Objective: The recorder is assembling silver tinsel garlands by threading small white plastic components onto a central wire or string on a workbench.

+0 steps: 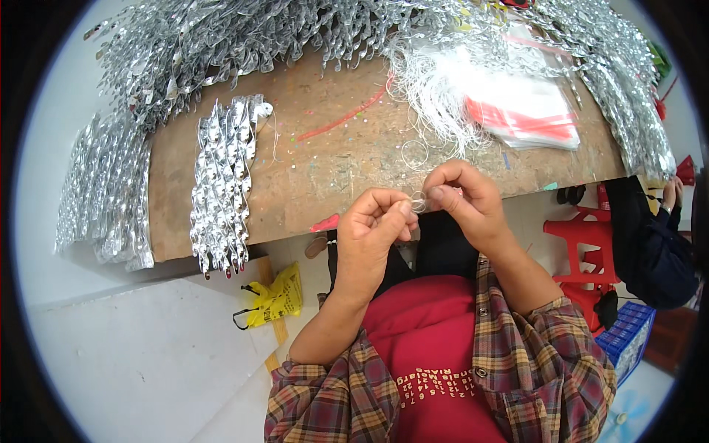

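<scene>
My left hand (pixel 371 230) and my right hand (pixel 470 201) meet at the table's near edge. Between my pinched fingertips is a thin white string (pixel 419 201), bent into small loops; both hands appear to grip it. Just beyond them a loose loop of string (pixel 414 154) lies on the wooden table. Farther off spreads a tangled bundle of white strings (pixel 440 96). To the left, a bunch of twisted silver foil strips (pixel 224 177) lies across the table, its lower ends hanging over the near edge.
Silver foil strips (pixel 244 44) heap along the back of the brown table (pixel 332 170), with more on both sides. Clear plastic bags with red bands (pixel 526 122) lie at right. Below are a yellow bag (pixel 277 299), a red stool (pixel 587 240) and a blue crate (pixel 626 338). Another person sits at right.
</scene>
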Action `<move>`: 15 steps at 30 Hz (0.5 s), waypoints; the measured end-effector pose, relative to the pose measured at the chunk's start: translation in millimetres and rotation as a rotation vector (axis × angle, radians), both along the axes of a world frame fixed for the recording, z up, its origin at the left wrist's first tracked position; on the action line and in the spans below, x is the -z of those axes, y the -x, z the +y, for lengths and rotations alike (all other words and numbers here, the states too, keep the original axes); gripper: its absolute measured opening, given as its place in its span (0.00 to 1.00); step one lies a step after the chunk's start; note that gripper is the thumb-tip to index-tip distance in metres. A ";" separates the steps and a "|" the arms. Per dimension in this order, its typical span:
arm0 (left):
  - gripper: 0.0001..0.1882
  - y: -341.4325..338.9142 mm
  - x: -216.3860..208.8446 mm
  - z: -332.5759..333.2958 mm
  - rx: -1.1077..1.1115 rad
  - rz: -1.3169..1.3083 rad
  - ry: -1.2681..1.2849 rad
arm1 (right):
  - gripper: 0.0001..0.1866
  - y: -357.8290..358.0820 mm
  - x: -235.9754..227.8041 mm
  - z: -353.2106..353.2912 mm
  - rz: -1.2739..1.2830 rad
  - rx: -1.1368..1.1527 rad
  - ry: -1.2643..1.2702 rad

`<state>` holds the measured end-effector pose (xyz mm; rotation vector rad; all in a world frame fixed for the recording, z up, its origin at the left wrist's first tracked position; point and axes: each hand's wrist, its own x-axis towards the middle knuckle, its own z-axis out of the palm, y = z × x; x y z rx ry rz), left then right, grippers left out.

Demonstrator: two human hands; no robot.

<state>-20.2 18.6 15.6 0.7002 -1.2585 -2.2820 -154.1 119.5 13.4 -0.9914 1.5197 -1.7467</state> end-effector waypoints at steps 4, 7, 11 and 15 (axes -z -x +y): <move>0.05 -0.6 0.6 -0.8 -0.008 0.011 -0.026 | 0.03 4.7 -1.6 -1.0 -0.114 0.090 -0.081; 0.06 0.0 0.4 0.1 0.005 0.023 -0.034 | 0.03 8.7 4.2 -1.8 0.291 0.013 -0.042; 0.05 1.5 0.4 1.8 0.013 0.042 -0.043 | 0.05 7.1 4.9 -2.8 0.421 -0.018 -0.001; 0.05 0.6 2.8 1.7 -0.010 0.035 -0.023 | 0.05 2.4 -1.1 0.5 0.076 -0.048 -0.022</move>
